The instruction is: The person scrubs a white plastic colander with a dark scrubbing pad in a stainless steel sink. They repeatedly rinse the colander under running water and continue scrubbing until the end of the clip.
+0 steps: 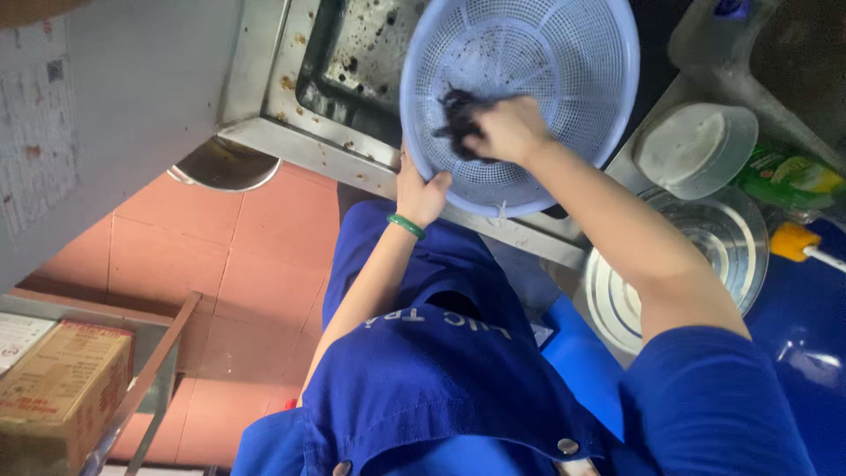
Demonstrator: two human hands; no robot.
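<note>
Clothing: a bright blue short-sleeved work top (458,388) with pale lettering across the chest, too folded to make out.
Sleeves: blue, ending above the elbows; both forearms are bare.
Fastenings: two round metal snap buttons (568,446) near the lower edge of the top.
Left wrist: a slim green bangle (406,226).
Right wrist: bare.
Hands: uncovered, no gloves.
</note>
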